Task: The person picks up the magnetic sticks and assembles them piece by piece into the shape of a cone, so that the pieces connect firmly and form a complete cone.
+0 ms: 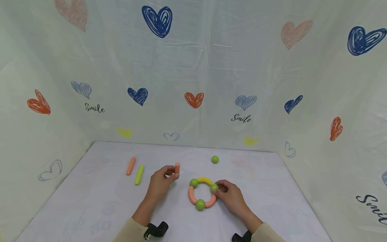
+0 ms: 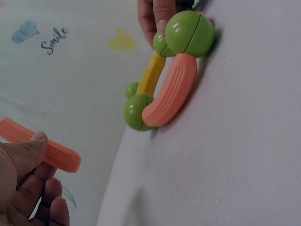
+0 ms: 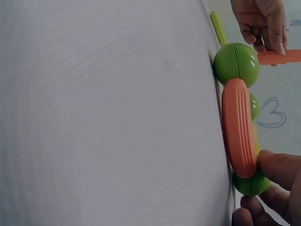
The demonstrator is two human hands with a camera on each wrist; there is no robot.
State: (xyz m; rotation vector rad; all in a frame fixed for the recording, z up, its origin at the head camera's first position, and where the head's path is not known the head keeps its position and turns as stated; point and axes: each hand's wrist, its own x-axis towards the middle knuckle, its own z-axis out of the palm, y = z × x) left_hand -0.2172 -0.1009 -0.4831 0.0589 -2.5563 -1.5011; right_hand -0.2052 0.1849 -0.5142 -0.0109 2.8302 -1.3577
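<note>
My left hand (image 1: 160, 184) pinches a salmon-orange ribbed stick (image 1: 177, 168) between thumb and fingers, upright above the table in the head view. In the left wrist view the same stick (image 2: 63, 155) sticks out past the thumb. To its right, a ring of toy pieces lies on the table: a yellow curved rod (image 1: 205, 180), a left salmon curved rod (image 1: 191, 195) and another on the right, joined by three green balls. My right hand (image 1: 232, 199) grips the ring's right-hand green ball (image 1: 214, 187), with thumb and fingers on either side of it (image 3: 250, 185).
Another salmon stick (image 1: 131, 166) and a lime-green stick (image 1: 139, 175) lie at the left of the white table (image 1: 99, 188). One loose green ball (image 1: 215, 159) sits near the back edge. A pale curtain with printed hearts (image 1: 193, 67) hangs around the table.
</note>
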